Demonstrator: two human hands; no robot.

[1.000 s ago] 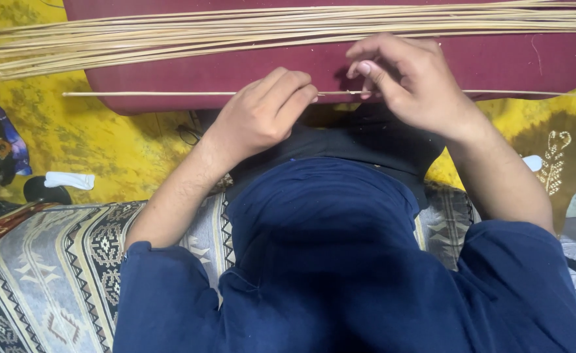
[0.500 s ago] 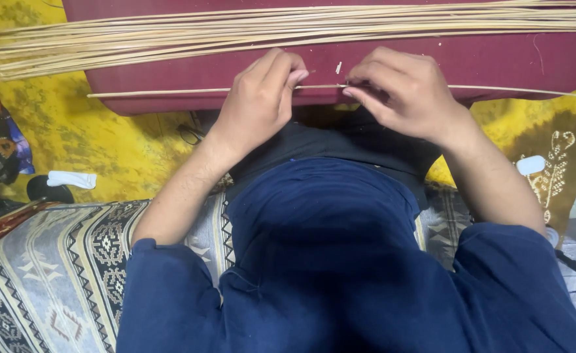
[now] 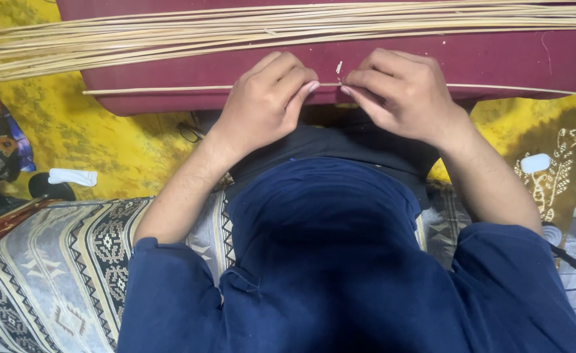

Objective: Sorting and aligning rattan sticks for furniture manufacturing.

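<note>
A single thin pale stick (image 3: pixel 163 89) lies across the near edge of a maroon cushion (image 3: pixel 497 59). My left hand (image 3: pixel 265 104) pinches it from the left and my right hand (image 3: pixel 402 95) pinches it from the right, fingertips almost touching at the middle. A tiny pale sliver (image 3: pixel 339 67) sticks up between the two hands. Beyond them a long bundle of similar pale sticks (image 3: pixel 235 29) lies spread along the cushion.
A yellow patterned cloth (image 3: pixel 104 137) covers the floor under the cushion. A small white object (image 3: pixel 72 176) lies at the left, another white oval one (image 3: pixel 535 163) at the right. A patterned grey rug (image 3: pixel 72 261) lies at the lower left. Dark glasses (image 3: pixel 190 133) rest near my left wrist.
Both hands have drawn closer together on the single stick, and the stick has slid to the right across the cushion edge.
</note>
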